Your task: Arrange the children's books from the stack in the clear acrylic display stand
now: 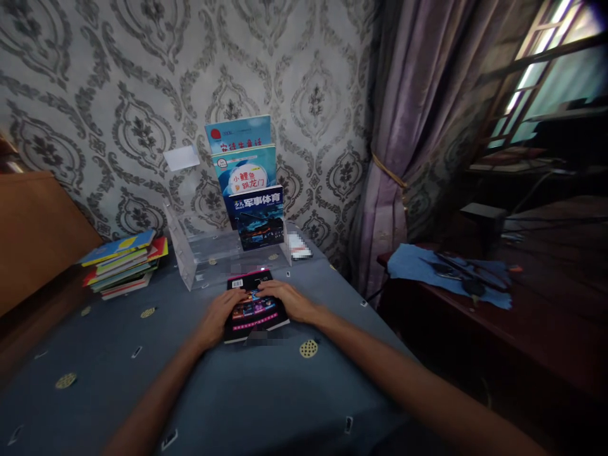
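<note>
A black paperback book (254, 311) with pink strips, small coloured pictures and a barcode lies on the blue cloth in front of me. My left hand (224, 311) is closed over its left edge, with fingers bent onto the cover. From the other side, my right hand (287, 300) holds the right edge, its fingers reaching toward the middle of the cover. Both thumbs are hidden. Just beyond the book stands a clear display rack (183, 250). On its right side a dark blue book (260, 218) leans in front of a teal book (247, 170) and a light blue book (240, 132).
A stack of colourful books (126, 263) lies at the left beside a brown wooden panel (42, 234). Behind the rack is a patterned wall. To the right are a purple curtain (408, 120) and a dark red table (532, 323) with a blue cloth (422, 269) on it.
</note>
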`<state>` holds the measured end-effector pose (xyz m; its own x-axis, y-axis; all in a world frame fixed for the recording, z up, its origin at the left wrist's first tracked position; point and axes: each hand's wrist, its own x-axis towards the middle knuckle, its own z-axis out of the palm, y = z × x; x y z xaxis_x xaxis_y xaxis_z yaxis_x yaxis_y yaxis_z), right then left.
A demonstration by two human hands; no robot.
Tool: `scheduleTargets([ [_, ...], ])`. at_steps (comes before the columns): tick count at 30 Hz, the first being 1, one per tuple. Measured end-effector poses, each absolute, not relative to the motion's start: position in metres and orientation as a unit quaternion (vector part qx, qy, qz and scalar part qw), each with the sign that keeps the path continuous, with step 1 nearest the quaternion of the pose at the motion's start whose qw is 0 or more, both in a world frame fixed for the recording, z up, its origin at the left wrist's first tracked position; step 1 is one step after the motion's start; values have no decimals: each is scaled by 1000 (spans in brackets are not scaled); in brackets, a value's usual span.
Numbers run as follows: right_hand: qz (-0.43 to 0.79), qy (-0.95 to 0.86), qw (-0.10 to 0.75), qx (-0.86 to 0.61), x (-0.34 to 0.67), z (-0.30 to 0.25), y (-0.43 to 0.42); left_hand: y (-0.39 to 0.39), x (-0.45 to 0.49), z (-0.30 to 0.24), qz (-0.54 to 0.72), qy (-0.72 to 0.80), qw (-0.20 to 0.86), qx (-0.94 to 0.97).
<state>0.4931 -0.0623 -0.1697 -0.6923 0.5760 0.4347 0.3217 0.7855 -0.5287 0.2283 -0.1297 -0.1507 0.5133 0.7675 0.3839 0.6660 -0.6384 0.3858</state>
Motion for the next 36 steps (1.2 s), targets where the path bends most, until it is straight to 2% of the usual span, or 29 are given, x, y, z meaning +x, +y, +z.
scheduleTargets([
  [18, 194, -896, 329, -226, 503, -164, -74, -135, 237, -141, 223, 441, 85, 865],
  [27, 195, -902, 309, -229, 510, -162, -75, -133, 236, -148, 198, 448, 81, 868],
  [36, 216, -889, 315, -253, 514, -163, -77, -130, 228, -161, 245, 418, 85, 871],
])
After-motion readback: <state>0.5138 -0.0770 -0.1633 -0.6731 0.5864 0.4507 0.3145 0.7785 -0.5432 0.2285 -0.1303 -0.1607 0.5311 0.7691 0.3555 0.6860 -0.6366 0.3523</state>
